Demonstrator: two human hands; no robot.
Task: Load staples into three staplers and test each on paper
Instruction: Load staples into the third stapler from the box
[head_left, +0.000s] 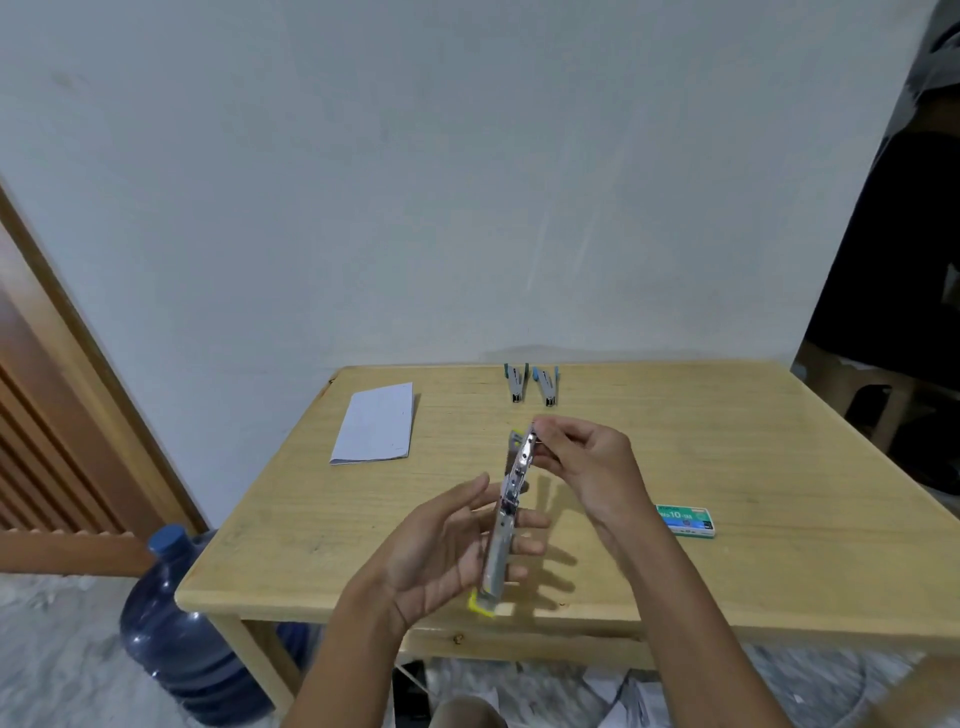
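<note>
A metal stapler with yellow trim (506, 519) is held over the table's near half, swung open lengthwise. My left hand (447, 551) cradles its lower half from the left, fingers behind it. My right hand (582, 462) pinches the stapler's upper end with thumb and fingertips; whether a staple strip is between them I cannot tell. Two more staplers with teal trim (517, 383) (546, 387) lie side by side at the table's far edge. A folded white paper (376, 431) lies at the far left. A green staple box (685, 520) sits to the right of my right wrist.
The wooden table (779, 519) stands against a pale wall. A blue water jug (176, 623) stands on the floor by the table's left front leg. A wooden door frame (67, 364) is at the left, dark furniture (893, 312) at the right.
</note>
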